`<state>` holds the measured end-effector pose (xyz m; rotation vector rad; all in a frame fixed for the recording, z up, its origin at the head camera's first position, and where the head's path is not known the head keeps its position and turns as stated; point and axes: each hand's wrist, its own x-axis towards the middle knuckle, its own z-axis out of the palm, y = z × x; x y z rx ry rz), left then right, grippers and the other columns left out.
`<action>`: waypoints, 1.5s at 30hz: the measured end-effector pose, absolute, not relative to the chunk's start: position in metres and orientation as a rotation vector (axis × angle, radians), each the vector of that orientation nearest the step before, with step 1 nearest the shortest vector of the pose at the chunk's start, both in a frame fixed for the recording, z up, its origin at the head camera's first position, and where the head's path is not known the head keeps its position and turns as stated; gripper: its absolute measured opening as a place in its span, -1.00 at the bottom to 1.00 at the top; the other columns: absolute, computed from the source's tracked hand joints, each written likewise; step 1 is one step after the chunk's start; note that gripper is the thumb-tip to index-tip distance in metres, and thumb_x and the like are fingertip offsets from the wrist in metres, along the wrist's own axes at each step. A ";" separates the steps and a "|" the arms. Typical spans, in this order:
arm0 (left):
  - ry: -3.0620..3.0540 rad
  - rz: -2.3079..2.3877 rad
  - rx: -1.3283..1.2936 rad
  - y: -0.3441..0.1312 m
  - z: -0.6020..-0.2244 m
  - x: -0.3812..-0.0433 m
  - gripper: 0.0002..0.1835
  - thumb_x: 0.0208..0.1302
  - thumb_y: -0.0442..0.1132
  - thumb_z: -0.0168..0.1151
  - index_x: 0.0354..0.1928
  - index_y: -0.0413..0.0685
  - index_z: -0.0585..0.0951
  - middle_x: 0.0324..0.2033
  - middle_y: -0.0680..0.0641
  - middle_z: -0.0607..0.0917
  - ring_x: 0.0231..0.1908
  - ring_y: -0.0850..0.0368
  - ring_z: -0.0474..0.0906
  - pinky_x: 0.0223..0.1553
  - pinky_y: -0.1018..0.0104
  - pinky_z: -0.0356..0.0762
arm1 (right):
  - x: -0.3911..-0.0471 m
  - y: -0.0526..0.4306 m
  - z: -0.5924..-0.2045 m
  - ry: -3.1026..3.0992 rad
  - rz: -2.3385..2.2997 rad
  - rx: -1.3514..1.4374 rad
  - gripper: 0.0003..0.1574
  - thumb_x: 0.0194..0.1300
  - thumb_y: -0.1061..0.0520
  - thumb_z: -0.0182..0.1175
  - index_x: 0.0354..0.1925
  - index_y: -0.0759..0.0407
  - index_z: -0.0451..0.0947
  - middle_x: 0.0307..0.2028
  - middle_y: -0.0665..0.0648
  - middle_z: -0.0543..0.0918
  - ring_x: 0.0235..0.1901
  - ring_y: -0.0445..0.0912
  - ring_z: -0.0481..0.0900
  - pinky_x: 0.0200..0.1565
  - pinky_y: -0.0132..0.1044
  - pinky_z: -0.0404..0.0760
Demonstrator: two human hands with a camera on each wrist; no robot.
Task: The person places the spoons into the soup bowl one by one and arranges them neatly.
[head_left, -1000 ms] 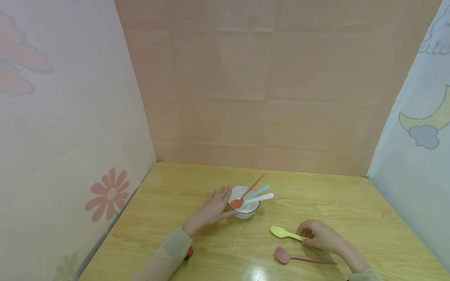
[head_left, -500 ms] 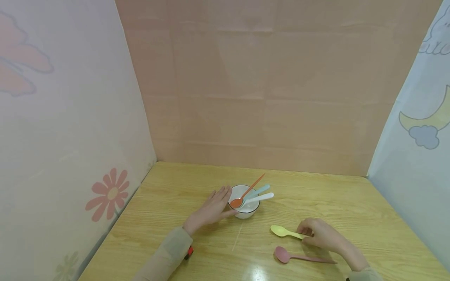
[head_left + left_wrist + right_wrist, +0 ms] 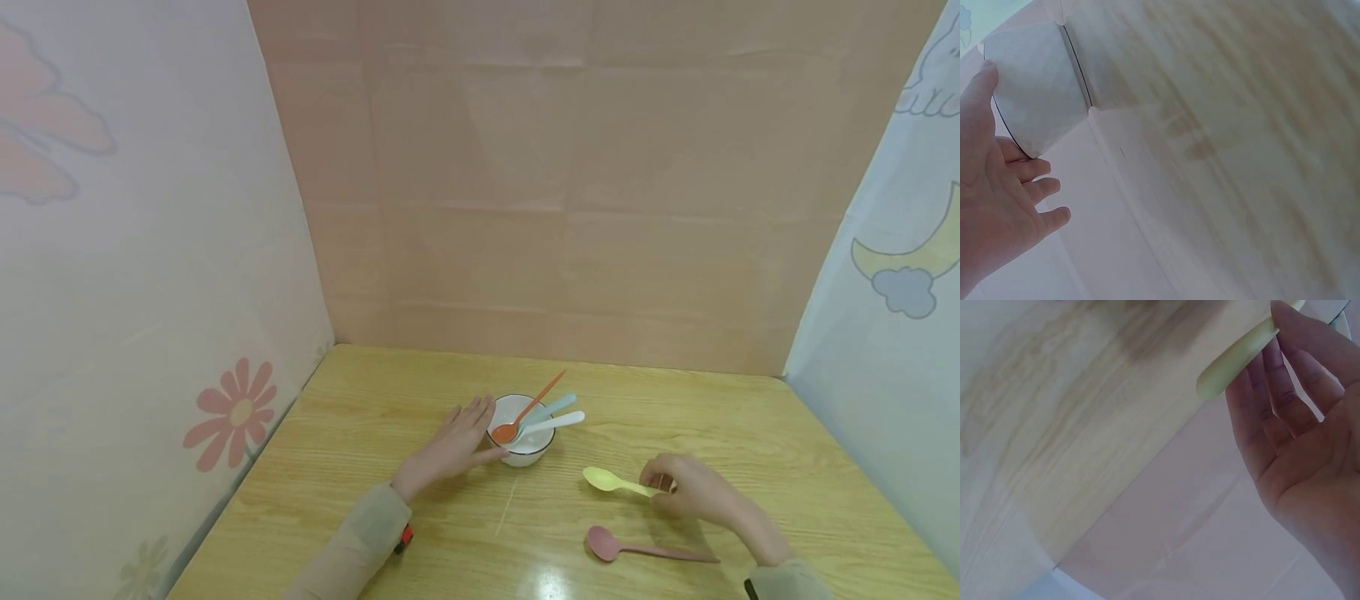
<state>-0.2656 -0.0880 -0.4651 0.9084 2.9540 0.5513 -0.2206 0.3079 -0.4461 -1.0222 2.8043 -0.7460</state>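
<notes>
A white bowl [image 3: 527, 459] with a dark rim stands mid-table. In it lean an orange spoon [image 3: 543, 397], a light blue spoon [image 3: 561, 403] and a white spoon [image 3: 567, 419], handles over the edge. My left hand [image 3: 448, 443] rests against the bowl's left side, fingers fairly straight, thumb by the near rim; in the left wrist view the thumb and fingers touch the bowl [image 3: 1038, 87]. My right hand [image 3: 697, 490] pinches the handle of a yellow spoon [image 3: 603, 479]. The right wrist view shows that handle's end [image 3: 1235, 367] between thumb and fingers.
A pink spoon [image 3: 603, 543] lies on the wooden table [image 3: 420, 375], nearer than the yellow one, its handle pointing right. Patterned panels [image 3: 180, 208] stand at the left and right, with a tan backdrop [image 3: 555, 183] behind.
My right hand has moved slightly away from me and to the right, with the yellow spoon in its fingers. My left hand and the bowl have stayed in place.
</notes>
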 end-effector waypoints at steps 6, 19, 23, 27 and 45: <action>2.947 0.541 0.899 -0.088 -0.466 -0.265 -0.03 0.39 0.30 0.03 0.55 -0.24 0.01 0.56 -0.24 0.04 0.57 -0.19 -0.07 0.51 -0.22 -0.01 | -0.227 0.312 -0.441 2.831 -0.706 -1.003 -0.76 0.06 0.27 0.43 -0.26 0.16 0.63 -0.36 -0.02 0.68 -0.39 -0.36 0.51 -0.39 -0.43 0.60; 2.958 0.539 0.906 -0.088 -0.468 -0.267 -0.03 0.40 0.31 0.01 0.55 -0.24 0.01 0.56 -0.24 0.05 0.56 -0.20 -0.05 0.51 -0.22 0.02 | -0.235 0.319 -0.421 2.879 -0.683 -0.992 -0.77 0.10 0.25 0.43 -0.23 0.18 0.63 -0.33 0.00 0.68 -0.38 -0.41 0.47 -0.40 -0.44 0.57; 2.956 0.545 0.907 -0.088 -0.468 -0.267 -0.03 0.40 0.30 0.02 0.55 -0.24 0.02 0.55 -0.25 0.05 0.56 -0.20 -0.05 0.50 -0.23 0.02 | -0.239 0.321 -0.413 2.910 -0.666 -1.021 -0.77 0.10 0.25 0.43 -0.23 0.18 0.63 -0.33 -0.01 0.68 -0.38 -0.42 0.47 -0.41 -0.45 0.57; 2.957 0.560 0.908 -0.089 -0.468 -0.267 -0.03 0.40 0.29 0.03 0.55 -0.25 0.01 0.55 -0.25 0.05 0.56 -0.20 -0.05 0.51 -0.23 0.01 | -0.245 0.324 -0.405 2.931 -0.642 -1.027 -0.78 0.10 0.26 0.42 -0.23 0.16 0.64 -0.33 -0.01 0.68 -0.39 -0.42 0.47 -0.42 -0.45 0.58; 2.954 0.558 0.885 -0.088 -0.467 -0.266 -0.03 0.39 0.29 0.04 0.55 -0.24 0.01 0.56 -0.23 0.04 0.57 -0.19 -0.05 0.52 -0.20 -0.02 | -0.264 0.315 -0.375 2.940 -0.550 -0.972 -0.78 0.15 0.25 0.39 -0.19 0.13 0.64 -0.28 0.00 0.69 -0.35 -0.38 0.51 -0.35 -0.43 0.60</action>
